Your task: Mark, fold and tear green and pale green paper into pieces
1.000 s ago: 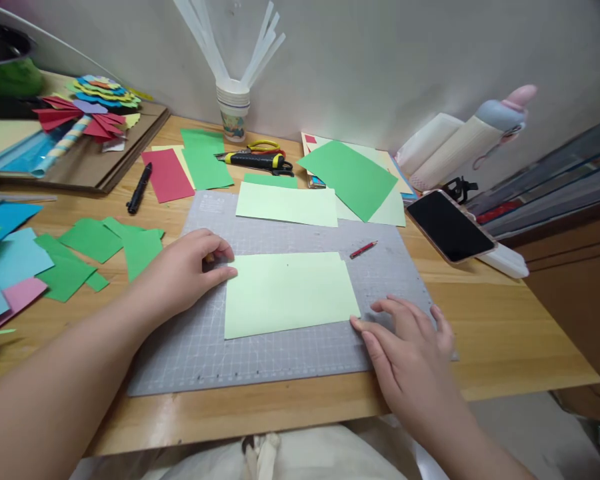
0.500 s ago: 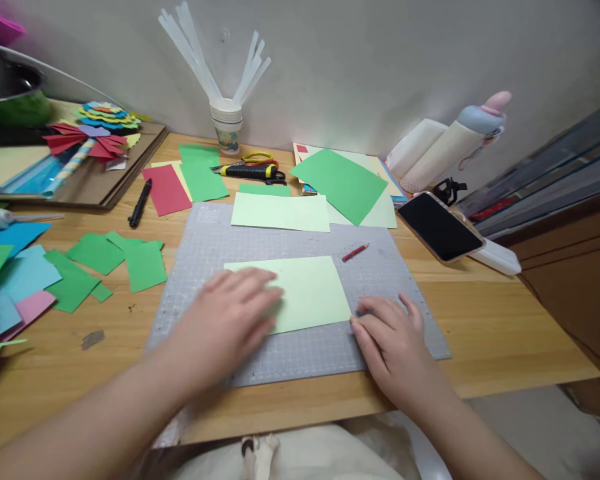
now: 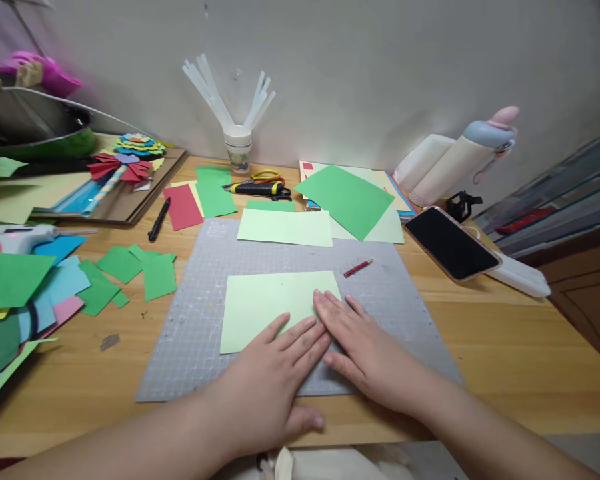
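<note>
A pale green sheet of paper (image 3: 260, 303) lies on the grey cutting mat (image 3: 190, 333). My left hand (image 3: 277, 373) rests open across its lower edge, fingers stretched toward the right. Flat over the sheet's right side lies my right hand (image 3: 357, 333), open, its fingers pointing up and left and covering that edge. The two hands meet near the lower right corner, which they hide. Beyond the sheet, a short red pencil (image 3: 359, 268) lies on the mat. Another pale green strip (image 3: 285, 227) sits along the mat's far edge.
Green paper pieces (image 3: 160, 275) and a glue gun (image 3: 25, 237) lie left. At the back are a utility knife (image 3: 257, 190), a paper cup with white sticks (image 3: 239, 157) and a green sheet (image 3: 345, 200). A phone (image 3: 450, 243) and a bottle (image 3: 460, 160) stand right.
My left hand has moved right and down to the sheet's lower edge. My right hand has gone from the lower right corner onto the sheet, flattening out. The view has shifted slightly.
</note>
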`<move>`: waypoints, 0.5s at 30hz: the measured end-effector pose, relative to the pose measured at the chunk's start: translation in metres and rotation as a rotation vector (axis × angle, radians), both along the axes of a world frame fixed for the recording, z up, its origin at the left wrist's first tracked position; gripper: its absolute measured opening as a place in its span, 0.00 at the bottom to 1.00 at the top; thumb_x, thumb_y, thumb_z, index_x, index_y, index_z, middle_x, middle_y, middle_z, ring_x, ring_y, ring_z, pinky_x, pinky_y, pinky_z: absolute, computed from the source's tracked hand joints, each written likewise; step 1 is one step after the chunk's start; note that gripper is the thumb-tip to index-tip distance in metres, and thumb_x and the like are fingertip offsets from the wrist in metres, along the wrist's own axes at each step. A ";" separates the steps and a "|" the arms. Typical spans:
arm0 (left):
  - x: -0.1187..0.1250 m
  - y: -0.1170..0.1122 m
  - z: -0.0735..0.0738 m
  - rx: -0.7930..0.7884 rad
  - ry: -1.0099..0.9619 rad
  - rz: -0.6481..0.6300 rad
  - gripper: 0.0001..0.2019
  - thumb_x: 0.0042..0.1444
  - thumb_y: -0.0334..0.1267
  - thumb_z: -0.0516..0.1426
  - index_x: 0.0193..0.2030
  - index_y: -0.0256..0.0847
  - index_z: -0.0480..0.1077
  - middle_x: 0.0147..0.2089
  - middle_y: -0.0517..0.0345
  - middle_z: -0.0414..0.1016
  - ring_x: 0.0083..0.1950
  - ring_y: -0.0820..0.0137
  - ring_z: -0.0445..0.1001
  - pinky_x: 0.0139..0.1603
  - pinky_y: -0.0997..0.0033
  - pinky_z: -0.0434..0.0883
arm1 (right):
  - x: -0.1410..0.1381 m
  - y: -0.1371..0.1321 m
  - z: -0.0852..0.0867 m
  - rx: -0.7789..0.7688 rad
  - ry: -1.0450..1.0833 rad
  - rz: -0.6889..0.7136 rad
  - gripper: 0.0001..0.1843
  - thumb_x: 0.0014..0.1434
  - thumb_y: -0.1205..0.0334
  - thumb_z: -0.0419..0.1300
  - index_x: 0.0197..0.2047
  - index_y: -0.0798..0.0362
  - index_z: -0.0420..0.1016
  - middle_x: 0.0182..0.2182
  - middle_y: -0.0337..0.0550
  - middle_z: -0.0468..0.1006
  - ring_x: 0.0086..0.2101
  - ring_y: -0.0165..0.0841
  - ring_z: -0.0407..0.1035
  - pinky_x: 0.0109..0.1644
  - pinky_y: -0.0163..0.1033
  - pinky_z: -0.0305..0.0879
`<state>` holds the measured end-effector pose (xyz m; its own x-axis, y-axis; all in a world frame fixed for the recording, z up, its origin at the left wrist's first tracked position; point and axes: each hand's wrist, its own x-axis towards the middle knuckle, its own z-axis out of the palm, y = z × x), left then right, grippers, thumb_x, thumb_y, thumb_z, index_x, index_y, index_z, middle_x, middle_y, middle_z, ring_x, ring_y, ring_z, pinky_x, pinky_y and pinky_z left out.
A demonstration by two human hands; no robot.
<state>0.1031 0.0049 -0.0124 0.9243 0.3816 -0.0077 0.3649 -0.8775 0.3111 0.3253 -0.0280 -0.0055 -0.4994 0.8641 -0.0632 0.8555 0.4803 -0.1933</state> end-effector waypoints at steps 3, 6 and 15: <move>-0.014 -0.008 0.001 0.117 0.015 0.067 0.38 0.63 0.62 0.39 0.71 0.36 0.49 0.73 0.51 0.47 0.73 0.63 0.48 0.72 0.55 0.40 | 0.004 -0.003 -0.014 0.067 -0.040 0.019 0.42 0.66 0.45 0.48 0.72 0.59 0.37 0.70 0.57 0.46 0.68 0.43 0.40 0.66 0.58 0.52; -0.033 -0.015 0.007 0.285 0.001 0.140 0.31 0.65 0.56 0.43 0.69 0.39 0.55 0.71 0.56 0.53 0.71 0.67 0.54 0.72 0.63 0.29 | 0.009 -0.009 -0.020 0.121 -0.068 0.022 0.46 0.65 0.44 0.50 0.73 0.57 0.29 0.70 0.58 0.45 0.68 0.43 0.40 0.65 0.57 0.56; -0.073 -0.029 0.017 0.365 -0.070 0.480 0.19 0.62 0.48 0.50 0.57 0.55 0.71 0.54 0.65 0.77 0.61 0.64 0.68 0.73 0.59 0.38 | 0.012 -0.015 -0.021 0.157 -0.081 -0.003 0.47 0.64 0.46 0.52 0.73 0.55 0.28 0.70 0.55 0.46 0.68 0.42 0.42 0.66 0.55 0.55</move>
